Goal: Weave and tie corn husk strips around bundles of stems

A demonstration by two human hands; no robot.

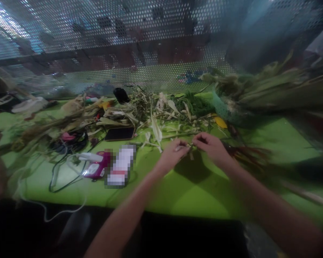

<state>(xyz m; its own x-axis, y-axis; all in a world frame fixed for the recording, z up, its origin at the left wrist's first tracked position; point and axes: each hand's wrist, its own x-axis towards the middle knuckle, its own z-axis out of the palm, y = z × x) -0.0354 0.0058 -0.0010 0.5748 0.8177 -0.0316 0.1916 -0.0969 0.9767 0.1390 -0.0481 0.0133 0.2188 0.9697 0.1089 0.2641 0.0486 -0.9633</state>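
Note:
Close together above the green table [161, 199], my hands work on a small pale piece of what looks like dried corn husk [192, 154]. My left hand [173, 153] has its fingers closed around it from the left. From the right, my right hand [210, 144] pinches at its upper end with thumb and forefinger. Blur and fingers hide most of the piece. Just beyond my left hand lie a long pale husk leaf [156, 129] and a few white husk scraps [147, 139].
A heap of dry plant scraps [142, 105] runs along the back. At the right stands a teal basket [223, 105] with long dry leaves. To the left are a dark phone [120, 133], a blurred-out phone-like item [122, 166], a magenta power strip [99, 167] and loose cables.

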